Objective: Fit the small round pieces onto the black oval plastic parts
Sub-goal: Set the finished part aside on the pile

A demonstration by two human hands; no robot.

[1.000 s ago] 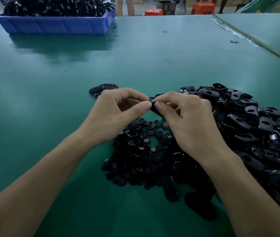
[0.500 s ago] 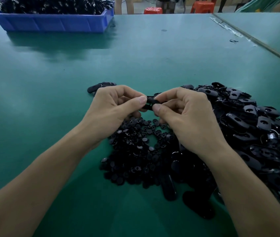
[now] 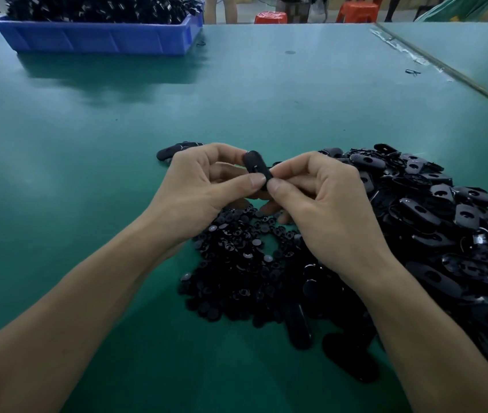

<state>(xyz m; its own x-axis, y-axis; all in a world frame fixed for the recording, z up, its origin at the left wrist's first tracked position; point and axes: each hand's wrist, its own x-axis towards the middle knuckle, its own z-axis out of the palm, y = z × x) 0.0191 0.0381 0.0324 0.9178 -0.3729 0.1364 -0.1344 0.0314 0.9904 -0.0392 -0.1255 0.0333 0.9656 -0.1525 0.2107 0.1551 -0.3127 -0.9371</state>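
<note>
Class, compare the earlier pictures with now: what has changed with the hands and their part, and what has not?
The black oval part, earlier mostly hidden between the fingertips, has been turned more upright and shows more. The left hand and right hand still pinch it. The round pieces, the oval-part heap and the blue bin stayed put.

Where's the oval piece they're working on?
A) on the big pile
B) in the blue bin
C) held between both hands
C: the left hand and right hand both pinch the black oval part, up above the small round pieces.
</note>
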